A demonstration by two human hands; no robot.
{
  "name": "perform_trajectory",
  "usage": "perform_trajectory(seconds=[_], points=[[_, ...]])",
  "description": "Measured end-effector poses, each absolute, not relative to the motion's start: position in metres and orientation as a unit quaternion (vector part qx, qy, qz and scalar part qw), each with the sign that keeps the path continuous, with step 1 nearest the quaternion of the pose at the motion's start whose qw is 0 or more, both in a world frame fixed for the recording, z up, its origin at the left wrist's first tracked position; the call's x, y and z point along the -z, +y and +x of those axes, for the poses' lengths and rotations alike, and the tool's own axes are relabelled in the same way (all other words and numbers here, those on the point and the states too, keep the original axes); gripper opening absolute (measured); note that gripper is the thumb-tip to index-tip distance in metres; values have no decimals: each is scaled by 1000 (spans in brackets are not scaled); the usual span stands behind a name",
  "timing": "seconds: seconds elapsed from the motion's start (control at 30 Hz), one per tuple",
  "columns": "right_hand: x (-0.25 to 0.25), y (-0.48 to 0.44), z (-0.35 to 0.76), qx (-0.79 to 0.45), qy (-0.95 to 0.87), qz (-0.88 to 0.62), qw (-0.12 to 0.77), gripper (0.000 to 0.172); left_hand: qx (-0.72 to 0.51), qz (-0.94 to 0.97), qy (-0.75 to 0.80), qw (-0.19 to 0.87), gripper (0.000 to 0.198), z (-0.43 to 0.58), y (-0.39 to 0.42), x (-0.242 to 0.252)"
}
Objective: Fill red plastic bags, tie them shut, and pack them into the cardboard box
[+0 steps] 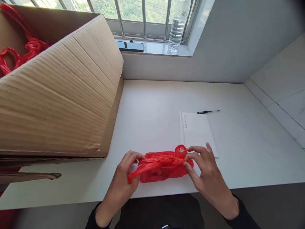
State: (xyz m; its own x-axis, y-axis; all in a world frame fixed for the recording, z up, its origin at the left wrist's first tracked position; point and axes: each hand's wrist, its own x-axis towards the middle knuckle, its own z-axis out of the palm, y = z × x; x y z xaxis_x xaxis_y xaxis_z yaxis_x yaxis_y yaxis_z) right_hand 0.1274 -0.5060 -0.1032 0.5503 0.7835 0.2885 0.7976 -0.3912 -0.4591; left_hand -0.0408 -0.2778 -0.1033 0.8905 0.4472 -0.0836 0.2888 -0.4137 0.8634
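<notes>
A red plastic bag (164, 170) lies on the white table near its front edge, bunched along the top with a loop standing up at its right end. Whatever it contains is hidden. My left hand (125, 175) grips the bag's left end, the fingers closed round the gathered plastic. At the other end my right hand (205, 168) pinches the plastic below the loop between thumb and fingers. Just behind the bag and to the right lies a sheet of white paper (197, 130) with small print along its edge.
To the left stands a large open cardboard box (66, 92) with red plastic bags (33, 47) inside. A black pen (208, 111) lies at the paper's top edge. On the window sill are a phone (131, 46) and a clear water bottle (177, 30). Walls bound the table behind and right.
</notes>
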Motion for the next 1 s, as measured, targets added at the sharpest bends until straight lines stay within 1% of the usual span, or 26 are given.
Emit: perform_trajectory(seconds=[0.1,0.17,0.2,0.27,0.3,0.33,0.4,0.5,0.6,0.67,0.73,0.83,0.93,1.0], points=[[102,-503,124,-6,-483,-821,304,10,-126,798,189,558,22,-35,-278,91],[100,-496,119,-24,-477,-819,318,14,-110,796,165,572,26,-26,-284,87],[99,-493,117,-34,-473,-819,323,17,-93,812,154,555,26,-21,-288,87],[98,-486,115,-51,-470,-819,325,23,-63,862,128,487,27,-14,-295,91],[98,-484,115,-60,-475,-817,323,21,-59,883,118,451,25,-11,-298,93],[98,-483,115,-69,-481,-813,322,15,-61,896,109,425,21,-10,-300,95],[97,-486,118,-91,-488,-803,330,3,-78,901,102,414,13,-12,-299,97],[94,-497,124,-113,-447,-809,364,8,-120,879,147,437,11,-23,-291,93],[89,-506,125,-163,-374,-826,388,13,-129,845,203,477,8,-32,-283,87],[86,-502,122,-204,-352,-824,395,13,-120,830,200,507,9,-33,-284,85],[84,-494,118,-219,-367,-813,397,19,-121,828,168,521,12,-31,-287,85],[84,-486,118,-198,-389,-801,409,12,-148,849,121,493,18,-30,-288,88],[85,-494,128,-180,-289,-825,452,20,-180,851,186,458,12,-38,-279,90],[86,-503,134,-182,-217,-832,477,23,-174,840,245,453,7,-44,-276,90]])
